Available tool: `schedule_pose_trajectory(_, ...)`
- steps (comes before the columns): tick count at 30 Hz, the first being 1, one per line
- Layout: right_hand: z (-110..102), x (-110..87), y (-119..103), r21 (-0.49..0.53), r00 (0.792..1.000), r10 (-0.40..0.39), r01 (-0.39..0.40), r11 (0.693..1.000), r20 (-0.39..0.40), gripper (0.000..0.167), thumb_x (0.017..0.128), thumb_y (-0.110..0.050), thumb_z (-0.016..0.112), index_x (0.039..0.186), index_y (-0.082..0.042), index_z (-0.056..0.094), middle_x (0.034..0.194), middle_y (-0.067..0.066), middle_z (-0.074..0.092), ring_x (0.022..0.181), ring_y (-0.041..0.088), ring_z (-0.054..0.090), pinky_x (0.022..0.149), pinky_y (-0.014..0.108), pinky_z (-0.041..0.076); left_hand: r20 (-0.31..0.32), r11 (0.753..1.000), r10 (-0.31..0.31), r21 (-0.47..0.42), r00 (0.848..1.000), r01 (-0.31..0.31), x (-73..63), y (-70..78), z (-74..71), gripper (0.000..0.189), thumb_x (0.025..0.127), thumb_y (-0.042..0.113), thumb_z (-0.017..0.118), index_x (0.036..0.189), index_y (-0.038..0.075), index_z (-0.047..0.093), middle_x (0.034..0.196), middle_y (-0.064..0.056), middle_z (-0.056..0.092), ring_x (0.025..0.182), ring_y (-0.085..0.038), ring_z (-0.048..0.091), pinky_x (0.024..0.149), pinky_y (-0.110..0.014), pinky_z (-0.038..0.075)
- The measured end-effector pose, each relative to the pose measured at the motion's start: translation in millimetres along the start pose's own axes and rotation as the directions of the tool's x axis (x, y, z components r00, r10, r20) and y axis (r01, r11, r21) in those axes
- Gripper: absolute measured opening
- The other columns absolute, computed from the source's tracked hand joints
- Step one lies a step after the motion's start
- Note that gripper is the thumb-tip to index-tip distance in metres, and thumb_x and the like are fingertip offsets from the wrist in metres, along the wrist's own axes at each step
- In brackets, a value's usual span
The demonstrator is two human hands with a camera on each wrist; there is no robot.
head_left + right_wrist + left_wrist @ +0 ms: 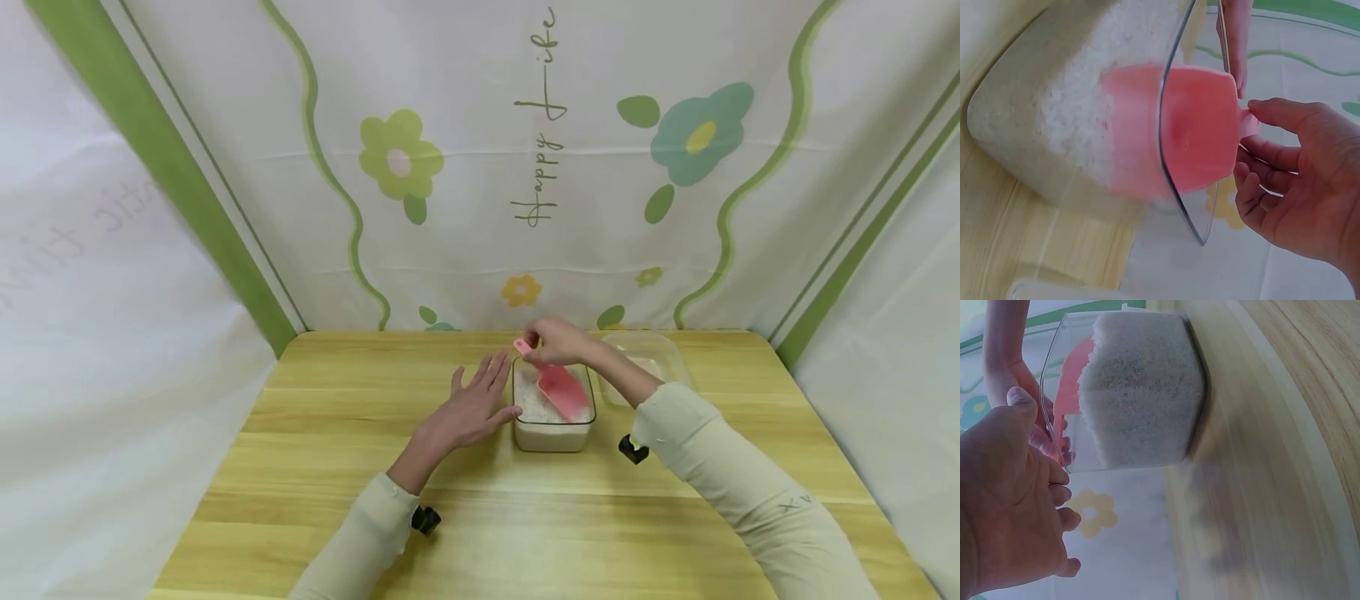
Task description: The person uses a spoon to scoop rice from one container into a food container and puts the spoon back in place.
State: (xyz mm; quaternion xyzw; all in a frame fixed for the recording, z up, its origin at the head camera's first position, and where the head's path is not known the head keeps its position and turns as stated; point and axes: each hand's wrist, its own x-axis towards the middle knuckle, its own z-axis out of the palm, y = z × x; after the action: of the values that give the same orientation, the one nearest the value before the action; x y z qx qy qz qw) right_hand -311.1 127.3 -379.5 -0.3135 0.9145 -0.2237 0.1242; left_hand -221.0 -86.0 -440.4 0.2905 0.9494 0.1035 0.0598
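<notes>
Wood-grain bench [517,533]; white fabric wall [457,50] behind, printed with flowers [401,158], wavy green lines [356,223]; white side panels [97,400].

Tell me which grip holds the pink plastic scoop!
The right grip pinches the scoop by its handle; the left grip, beside the clear rice container, doesn't.

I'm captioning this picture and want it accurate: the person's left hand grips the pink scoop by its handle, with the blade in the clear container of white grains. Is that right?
Not quite: the head view shows the right hand gripping the pink scoop by its handle. The blade is indeed in the clear container of white grains.
</notes>
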Motion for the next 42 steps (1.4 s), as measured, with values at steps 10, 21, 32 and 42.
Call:
schedule_pose_trajectory(10, -7.3, -12.0, 16.5, 0.018, 0.998, 0.041, -0.04, 0.999, -0.054, 0.018, 0.091, -0.019, 0.07, 0.097, -0.004, 0.064, 0.095, 0.01, 0.069, 0.08, 0.018, 0.061, 0.073, 0.032, 0.051, 0.004, 0.997, 0.041, 0.061, 0.999, -0.041, 5.9, 4.0, -3.7, 0.082, 0.105, 0.059, 0.028, 0.161, 0.007, -0.001, 0.17, -0.01, -0.002, 0.157, -0.028, 0.002, 0.12, -0.066, 0.012)
schedule_pose_trajectory(21, -7.6, -17.7, 25.5, 0.015, 0.998, 0.05, -0.049, 0.999, -0.043, 0.02, 0.092, -0.019, 0.068, 0.096, -0.001, 0.061, 0.083, 0.008, 0.062, 0.071, 0.016, 0.052, 0.066, 0.029, 0.043, 0.026, 0.982, 0.107, 0.152, 0.994, -0.11, 6.0, 1.6, -4.9, 0.081, 0.105, 0.058, 0.025, 0.161, 0.005, 0.003, 0.169, -0.013, 0.003, 0.157, -0.025, 0.002, 0.124, -0.058, 0.011)
schedule_pose_trajectory(32, -26.2, -28.1, 29.1, -0.049, 0.999, 0.053, -0.053, 0.997, 0.009, 0.043, 0.099, -0.024, 0.061, 0.128, 0.007, 0.057, 0.108, 0.022, 0.069, 0.097, 0.033, 0.067, 0.082, 0.046, 0.055, 0.098, 0.963, 0.113, 0.235, 0.989, -0.133, 11.5, 3.2, -14.5, 0.082, 0.105, 0.061, 0.022, 0.161, 0.004, 0.002, 0.169, -0.012, 0.0, 0.157, -0.024, 0.0, 0.124, -0.056, 0.012)
schedule_pose_trajectory(42, -44.2, -27.9, 17.8, -0.238, 0.995, -0.035, 0.058, 0.97, 0.098, 0.042, 0.099, -0.019, 0.061, 0.131, 0.008, 0.056, 0.124, 0.027, 0.063, 0.102, 0.035, 0.066, 0.09, 0.048, 0.053, 0.112, 0.928, 0.124, 0.339, 0.986, -0.155, 13.7, 7.8, -18.0, 0.083, 0.104, 0.062, 0.023, 0.161, 0.003, 0.008, 0.169, -0.013, 0.007, 0.157, -0.026, 0.007, 0.124, -0.051, 0.017)
